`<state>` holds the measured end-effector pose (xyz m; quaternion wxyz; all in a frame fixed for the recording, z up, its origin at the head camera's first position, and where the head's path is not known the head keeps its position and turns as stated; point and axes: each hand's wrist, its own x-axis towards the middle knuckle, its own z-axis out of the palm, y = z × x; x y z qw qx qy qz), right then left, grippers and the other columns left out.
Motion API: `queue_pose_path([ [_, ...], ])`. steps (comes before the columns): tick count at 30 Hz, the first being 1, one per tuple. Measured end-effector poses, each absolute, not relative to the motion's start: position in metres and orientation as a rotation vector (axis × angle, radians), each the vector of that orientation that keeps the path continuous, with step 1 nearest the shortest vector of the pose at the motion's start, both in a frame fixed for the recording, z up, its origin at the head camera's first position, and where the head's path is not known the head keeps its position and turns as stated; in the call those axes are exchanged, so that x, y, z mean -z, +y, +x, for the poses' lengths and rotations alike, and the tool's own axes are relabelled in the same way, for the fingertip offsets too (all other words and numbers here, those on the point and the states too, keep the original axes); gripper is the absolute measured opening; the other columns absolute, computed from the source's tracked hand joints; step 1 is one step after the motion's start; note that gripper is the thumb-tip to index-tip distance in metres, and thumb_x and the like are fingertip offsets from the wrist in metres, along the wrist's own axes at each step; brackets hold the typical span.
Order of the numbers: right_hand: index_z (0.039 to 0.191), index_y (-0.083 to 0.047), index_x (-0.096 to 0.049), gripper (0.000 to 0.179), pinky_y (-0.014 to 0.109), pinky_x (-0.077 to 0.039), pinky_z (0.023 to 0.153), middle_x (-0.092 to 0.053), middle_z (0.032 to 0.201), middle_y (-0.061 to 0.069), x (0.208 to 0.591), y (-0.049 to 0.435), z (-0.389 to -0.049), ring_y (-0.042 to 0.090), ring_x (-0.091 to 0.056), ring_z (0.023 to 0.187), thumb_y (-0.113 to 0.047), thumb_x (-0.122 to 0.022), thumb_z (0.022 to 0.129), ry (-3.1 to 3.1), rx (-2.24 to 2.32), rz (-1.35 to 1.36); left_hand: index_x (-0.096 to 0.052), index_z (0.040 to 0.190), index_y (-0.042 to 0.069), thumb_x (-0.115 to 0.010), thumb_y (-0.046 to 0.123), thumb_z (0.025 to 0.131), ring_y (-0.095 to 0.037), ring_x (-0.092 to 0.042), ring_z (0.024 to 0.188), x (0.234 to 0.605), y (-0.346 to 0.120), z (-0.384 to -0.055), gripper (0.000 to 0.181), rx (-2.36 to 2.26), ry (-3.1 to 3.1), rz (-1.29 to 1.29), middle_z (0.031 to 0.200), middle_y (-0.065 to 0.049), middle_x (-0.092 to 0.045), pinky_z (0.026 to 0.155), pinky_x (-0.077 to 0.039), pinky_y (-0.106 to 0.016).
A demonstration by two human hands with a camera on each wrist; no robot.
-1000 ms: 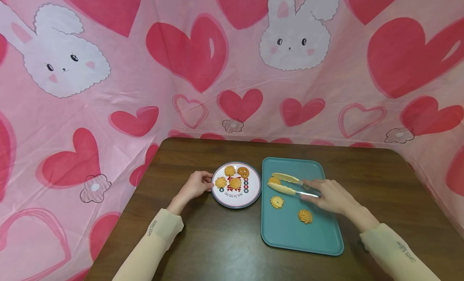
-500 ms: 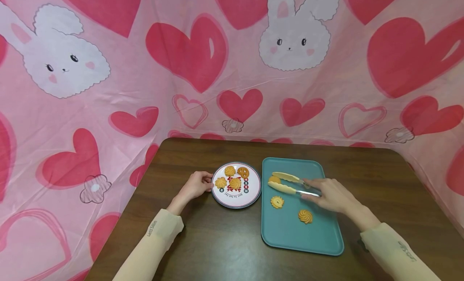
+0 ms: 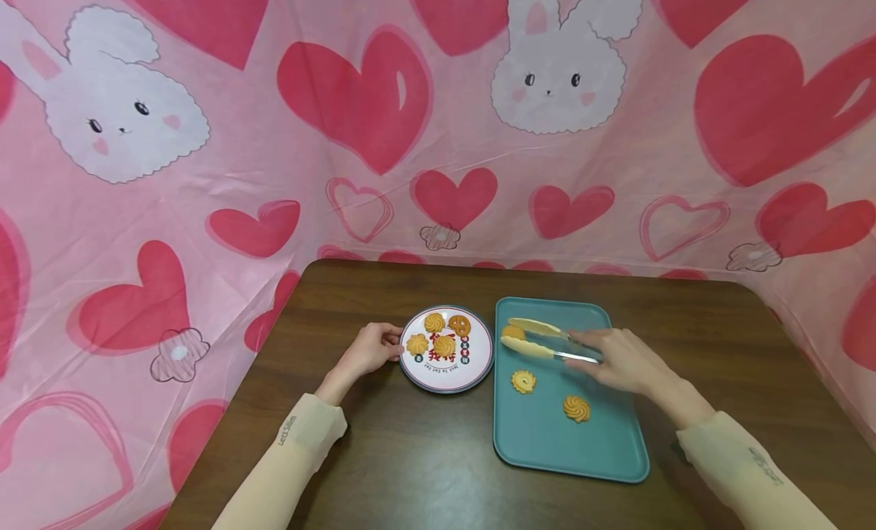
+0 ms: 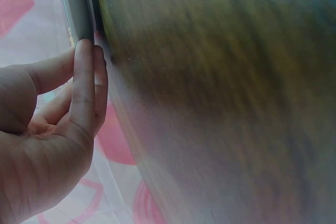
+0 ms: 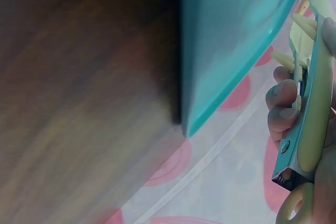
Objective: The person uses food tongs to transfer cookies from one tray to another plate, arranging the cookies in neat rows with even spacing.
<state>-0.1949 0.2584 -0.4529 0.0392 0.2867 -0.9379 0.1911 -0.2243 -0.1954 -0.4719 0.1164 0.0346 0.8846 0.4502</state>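
My left hand (image 3: 369,350) holds the rim of a round white plate (image 3: 448,379), thumb and fingertips at its left edge. The left wrist view shows those fingers (image 4: 83,85) against the plate's side (image 4: 79,9). On the plate lie several swirled cookies (image 3: 444,347) and a pretzel-shaped cookie (image 3: 459,325). My right hand (image 3: 624,360) grips tongs (image 3: 527,348) with cream tips, seen close up as tongs (image 5: 313,114) in the right wrist view. Between the parted tips sits a round cookie (image 3: 513,333), partly hidden, over the tray's upper left; whether both tips touch it I cannot tell.
A teal tray (image 3: 568,454) lies to the right of the plate, close to its rim. It bears a ring-like cookie (image 3: 523,382) and a swirled cookie (image 3: 576,409). The brown wooden table (image 3: 404,461) backs onto a pink heart-and-rabbit cloth (image 3: 383,119).
My right hand and the tongs have shifted slightly left and away from me. The round cookie between the tips has moved the same way. The left hand and plate stay put.
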Motion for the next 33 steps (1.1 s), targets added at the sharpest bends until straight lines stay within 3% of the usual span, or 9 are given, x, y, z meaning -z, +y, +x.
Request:
queue_pose_path([
  [4, 0.130, -0.005, -0.066, 0.060, 0.021, -0.042, 0.049, -0.073, 0.111, 0.011, 0.450, 0.251, -0.199, 0.003, -0.052, 0.063, -0.038, -0.082, 0.083, -2.850, -0.579, 0.908, -0.064, 0.123, -0.007, -0.073, -0.002, 0.088, -0.016, -0.063, 0.072, 0.473, -0.195, -0.225, 0.036, -1.317, 2.592, 0.103, 0.093, -0.013, -0.064, 0.067, -0.060, -0.029],
  [8, 0.131, -0.005, -0.066, 0.059, 0.027, -0.055, 0.062, -0.072, 0.115, 0.011, 0.447, 0.241, -0.201, 0.014, -0.068, 0.079, -0.037, -0.081, 0.084, -2.820, -0.577, 0.959, -0.065, 0.123, -0.007, -0.073, -0.002, 0.088, -0.015, -0.063, 0.072, 0.474, -0.195, -0.225, 0.036, -1.321, 2.586, 0.100, 0.093, -0.012, -0.064, 0.067, -0.059, -0.029],
  [11, 0.131, -0.005, -0.066, 0.058, 0.035, -0.059, 0.073, -0.072, 0.115, 0.010, 0.446, 0.233, -0.203, 0.021, -0.071, 0.093, -0.036, -0.081, 0.084, -2.791, -0.571, 1.000, -0.065, 0.123, -0.008, -0.073, -0.002, 0.088, -0.015, -0.063, 0.072, 0.474, -0.195, -0.225, 0.036, -1.324, 2.587, 0.109, 0.093, -0.012, -0.064, 0.066, -0.059, -0.029],
  [33, 0.128, -0.004, -0.067, 0.058, 0.041, -0.060, 0.076, -0.072, 0.113, 0.010, 0.450, 0.200, -0.208, 0.020, -0.071, 0.089, -0.040, -0.080, 0.084, -2.809, -0.528, 1.109, -0.065, 0.124, -0.005, -0.073, 0.000, 0.088, -0.017, -0.062, 0.075, 0.470, -0.195, -0.224, 0.037, -1.306, 2.582, 0.084, 0.094, -0.012, -0.064, 0.068, -0.059, -0.029],
])
